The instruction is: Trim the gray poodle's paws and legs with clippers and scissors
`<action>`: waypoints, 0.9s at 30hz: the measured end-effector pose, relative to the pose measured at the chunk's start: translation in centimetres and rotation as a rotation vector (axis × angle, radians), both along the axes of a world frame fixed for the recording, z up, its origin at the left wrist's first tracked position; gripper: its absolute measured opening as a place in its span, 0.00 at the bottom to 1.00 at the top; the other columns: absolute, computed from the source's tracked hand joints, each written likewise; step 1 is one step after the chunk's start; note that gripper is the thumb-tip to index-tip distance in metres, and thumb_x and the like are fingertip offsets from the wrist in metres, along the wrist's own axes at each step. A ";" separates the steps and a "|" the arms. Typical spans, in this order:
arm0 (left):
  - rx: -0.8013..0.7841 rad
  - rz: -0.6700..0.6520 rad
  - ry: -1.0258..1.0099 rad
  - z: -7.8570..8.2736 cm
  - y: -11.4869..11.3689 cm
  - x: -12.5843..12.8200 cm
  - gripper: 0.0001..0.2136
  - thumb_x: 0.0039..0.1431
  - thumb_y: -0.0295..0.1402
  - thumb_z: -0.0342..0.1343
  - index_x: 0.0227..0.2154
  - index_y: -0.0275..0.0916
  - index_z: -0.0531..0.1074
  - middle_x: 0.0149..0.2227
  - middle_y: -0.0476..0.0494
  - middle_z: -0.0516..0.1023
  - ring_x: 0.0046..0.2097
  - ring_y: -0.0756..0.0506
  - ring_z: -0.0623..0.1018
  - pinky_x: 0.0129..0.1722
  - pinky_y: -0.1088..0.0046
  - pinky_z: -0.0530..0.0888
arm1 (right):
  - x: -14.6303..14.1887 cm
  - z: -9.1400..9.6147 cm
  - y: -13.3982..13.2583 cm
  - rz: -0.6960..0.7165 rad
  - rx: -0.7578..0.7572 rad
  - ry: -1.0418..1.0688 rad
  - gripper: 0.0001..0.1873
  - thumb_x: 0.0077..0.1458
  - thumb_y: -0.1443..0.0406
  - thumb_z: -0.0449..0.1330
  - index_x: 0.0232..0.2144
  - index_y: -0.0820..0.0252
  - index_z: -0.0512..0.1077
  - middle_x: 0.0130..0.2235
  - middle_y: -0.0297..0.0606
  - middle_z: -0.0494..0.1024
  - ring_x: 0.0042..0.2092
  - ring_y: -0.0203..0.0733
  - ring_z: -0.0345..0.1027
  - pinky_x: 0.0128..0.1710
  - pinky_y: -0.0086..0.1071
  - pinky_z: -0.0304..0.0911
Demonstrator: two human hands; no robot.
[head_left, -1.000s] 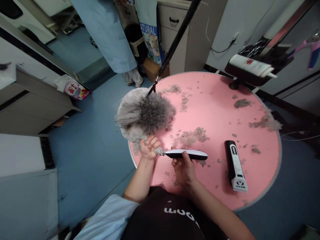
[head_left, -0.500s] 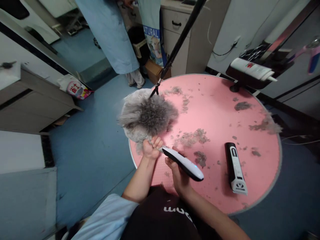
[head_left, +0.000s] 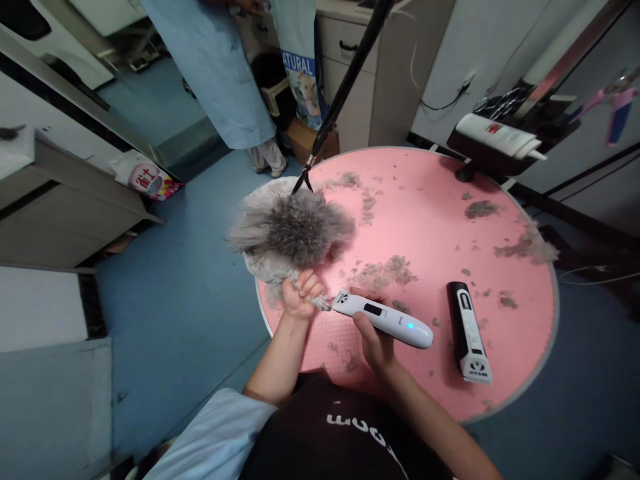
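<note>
A grey, fluffy dog (head_left: 297,230) is at the left edge of the round pink table (head_left: 425,207), a black strap at its neck. My left hand (head_left: 299,297) is closed around one of its legs, and the paw (head_left: 321,303) sticks out past my fingers. In my right hand (head_left: 375,330) is a white hair clipper (head_left: 387,320) with a lit blue light. Its blade end lies right beside the paw; whether they touch I cannot tell. A second clipper (head_left: 469,333), black and white, rests on the table to the right.
Clumps of cut hair (head_left: 387,272) are scattered over the table. A tray (head_left: 487,150) with a white bottle (head_left: 497,135) stands at the far right edge. The black grooming arm (head_left: 345,97) slants above the dog. Behind the table stands a person in a blue gown (head_left: 215,73).
My right hand has rolled the clipper, so its white face with the dark switch now points up. The clipper has shifted slightly right. My left hand still grips the leg.
</note>
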State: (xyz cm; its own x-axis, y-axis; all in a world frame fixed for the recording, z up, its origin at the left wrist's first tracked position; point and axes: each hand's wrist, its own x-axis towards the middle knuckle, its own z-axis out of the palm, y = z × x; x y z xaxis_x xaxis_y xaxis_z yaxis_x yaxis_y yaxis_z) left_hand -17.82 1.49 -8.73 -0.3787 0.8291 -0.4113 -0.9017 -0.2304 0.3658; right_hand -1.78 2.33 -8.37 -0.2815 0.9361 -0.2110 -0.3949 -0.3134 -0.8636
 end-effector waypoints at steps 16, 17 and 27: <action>-0.033 -0.118 -0.035 -0.3 -0.2 -0.2 0.23 0.48 0.41 0.57 0.13 0.40 0.48 0.11 0.57 0.45 0.13 0.56 0.51 0.12 0.80 0.53 | -1.3 -0.6 0.2 0.090 -0.076 0.032 0.16 0.43 0.67 0.65 0.35 0.53 0.64 0.44 0.36 0.77 0.45 0.44 0.71 0.49 0.41 0.62; -0.042 -0.131 -0.037 -0.3 -0.2 -0.2 0.23 0.48 0.42 0.57 0.13 0.40 0.48 0.11 0.57 0.44 0.13 0.56 0.52 0.12 0.80 0.53 | -1.4 -0.7 0.2 0.082 -0.082 0.036 0.16 0.43 0.66 0.65 0.35 0.54 0.64 0.44 0.36 0.77 0.43 0.43 0.71 0.48 0.40 0.63; -0.014 -0.089 -0.010 0.0 0.0 -0.1 0.20 0.51 0.30 0.54 0.13 0.39 0.48 0.13 0.57 0.45 0.13 0.57 0.47 0.11 0.82 0.51 | -2.0 -0.6 0.3 0.020 -0.306 0.163 0.17 0.42 0.62 0.66 0.37 0.54 0.68 0.41 0.35 0.78 0.26 0.31 0.66 0.27 0.28 0.63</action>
